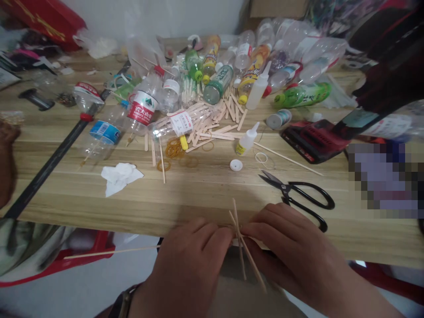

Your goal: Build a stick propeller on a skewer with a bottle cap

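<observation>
Working with both hands at the near edge of the wooden table (198,194), low in the view. Got the left hand (195,247) pinching a pair of crossed thin sticks (244,243) close to the crossing, and the right hand (288,238) pinching at about the same spot from the other side. Can't tell exactly how the fingertips meet there, kinda blurry and partly hidden. Held right between the hands at the table edge, in a narrow X, with the short ends up and the longer ends down towards the lap. Also see a long thin stick (112,252) poking out left from behind the left hand, but can't tell if gripped or not. Wearing a dark wristband (124,302) on the left wrist btw

Just past the right hand, find black-handled scissors (284,188), blades slightly apart. Further up, see a small squeeze bottle (247,141) with a white cap (236,165) near it. Off to the left, got a bunch of tan rubber bands (174,149), then a crumpled tissue (119,176). Behind all that, spot flat wooden sticks (218,132) heaped among plastic bottles (142,108). Far left edge, can just make out another person's arm (6,163)
</observation>
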The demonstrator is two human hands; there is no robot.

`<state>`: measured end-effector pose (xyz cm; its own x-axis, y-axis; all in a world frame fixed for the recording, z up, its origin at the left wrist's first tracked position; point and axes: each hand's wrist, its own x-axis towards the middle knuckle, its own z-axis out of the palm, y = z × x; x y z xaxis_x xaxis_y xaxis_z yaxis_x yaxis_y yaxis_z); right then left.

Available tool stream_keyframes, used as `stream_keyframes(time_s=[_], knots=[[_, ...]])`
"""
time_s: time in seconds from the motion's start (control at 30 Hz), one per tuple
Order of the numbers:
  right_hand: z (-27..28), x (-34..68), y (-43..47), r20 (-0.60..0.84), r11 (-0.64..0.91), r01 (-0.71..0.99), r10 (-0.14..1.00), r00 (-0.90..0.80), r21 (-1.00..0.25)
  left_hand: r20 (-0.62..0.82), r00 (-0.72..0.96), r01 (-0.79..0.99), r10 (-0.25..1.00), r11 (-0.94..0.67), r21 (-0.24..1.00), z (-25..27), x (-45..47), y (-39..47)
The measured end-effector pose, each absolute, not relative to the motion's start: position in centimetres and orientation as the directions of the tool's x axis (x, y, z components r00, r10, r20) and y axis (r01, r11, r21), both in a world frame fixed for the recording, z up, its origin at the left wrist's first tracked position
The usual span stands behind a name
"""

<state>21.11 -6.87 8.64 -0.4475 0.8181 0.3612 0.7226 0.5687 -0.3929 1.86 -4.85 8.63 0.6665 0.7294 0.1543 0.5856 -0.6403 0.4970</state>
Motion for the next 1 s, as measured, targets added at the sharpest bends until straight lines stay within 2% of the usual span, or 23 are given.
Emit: stream_keyframes(time_s=[0.1, 0.2, 0.37, 0.57, 0.7, 0.8, 1.0], knots=[[9.2, 21.5, -6.7, 0.316, 0.609, 0.684, 0.793, -0.521, -0.402, 0.166, 0.707, 0.566, 0.687, -0.691, 0.45, 8.9, 1.8, -4.8], [9.7, 21.7, -6.7, 0.268, 0.623, 0.648, 0.778, -0.568, -0.437, 0.244, 0.723, 0.531, 0.646, -0.746, 0.403, 9.2, 1.9, -4.9], [10.2, 22.0, -6.9, 0.195, 0.592, 0.616, 0.784, -0.589, -0.519, 0.303, 0.722, 0.495, 0.623, -0.77, 0.403, 9.1, 2.0, -5.1], [9.9, 21.8, -7.0, 0.268, 0.617, 0.607, 0.777, -0.569, -0.501, 0.294, 0.72, 0.466, 0.628, -0.752, 0.466, 9.0, 2.1, -5.2], [9.4, 21.7, -7.2, 0.251, 0.624, 0.611, 0.77, -0.587, -0.487, 0.255, 0.736, 0.461, 0.628, -0.739, 0.491, 8.6, 2.1, -5.2], [9.1, 21.5, -7.3, 0.246, 0.621, 0.622, 0.774, -0.584, -0.476, 0.279, 0.718, 0.468, 0.638, -0.739, 0.484, 8.4, 2.0, -5.4], [8.6, 21.1, -7.5, 0.322, 0.634, 0.646, 0.773, -0.547, -0.425, 0.257, 0.74, 0.469, 0.622, -0.751, 0.465, 8.3, 1.8, -5.5]])
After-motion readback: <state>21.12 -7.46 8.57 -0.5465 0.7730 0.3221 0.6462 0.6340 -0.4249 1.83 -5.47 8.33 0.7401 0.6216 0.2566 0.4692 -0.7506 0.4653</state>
